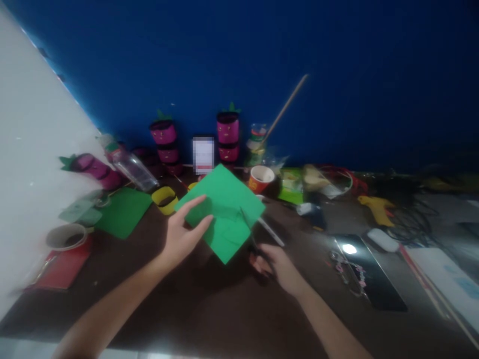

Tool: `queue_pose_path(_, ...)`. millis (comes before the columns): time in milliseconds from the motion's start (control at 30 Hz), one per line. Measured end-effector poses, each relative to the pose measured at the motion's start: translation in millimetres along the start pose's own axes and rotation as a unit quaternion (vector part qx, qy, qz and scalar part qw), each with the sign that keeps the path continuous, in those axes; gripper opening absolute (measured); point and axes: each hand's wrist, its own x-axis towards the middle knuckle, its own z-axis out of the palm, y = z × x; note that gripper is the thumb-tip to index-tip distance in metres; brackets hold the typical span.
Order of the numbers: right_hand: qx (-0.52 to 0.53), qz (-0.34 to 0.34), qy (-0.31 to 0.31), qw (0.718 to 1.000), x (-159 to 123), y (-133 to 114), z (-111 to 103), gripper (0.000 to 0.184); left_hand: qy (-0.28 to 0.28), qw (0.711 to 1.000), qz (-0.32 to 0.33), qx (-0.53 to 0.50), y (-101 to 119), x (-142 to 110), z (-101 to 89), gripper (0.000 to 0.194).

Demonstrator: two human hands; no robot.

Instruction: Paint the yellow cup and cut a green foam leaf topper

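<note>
My left hand (183, 234) pinches the left edge of a green sheet of craft foam (222, 212), held above the dark table with a corner pointing down. In my right hand (277, 267) is a pair of scissors (258, 232) with black handles. Its blades reach up into the right side of the green sheet. The whole picture is blurred by motion.
Pink decorated cups (228, 132) stand stacked by the blue wall. Another green sheet (125, 212), a yellow ring (165, 198), a red paper cup (260, 178), a yellow glue gun (377, 208), a dark phone (368, 271) and a red book (63, 267) with a cup lie about the table.
</note>
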Motion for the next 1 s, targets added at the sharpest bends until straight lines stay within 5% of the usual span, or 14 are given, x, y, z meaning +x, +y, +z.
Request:
queue_pose_path(533, 0.009, 0.046, 0.009, 0.999, -1, -8, 4, 0.036, 0.0, 1.0, -0.001, 0.006, 4, 1, -1.3, 0.04)
queue_pose_path(1000, -0.017, 0.039, 0.021, 0.999, -1, -16, 6, 0.062, 0.006, 1.0, -0.006, -0.006, -1, -8, 4.5, 0.042)
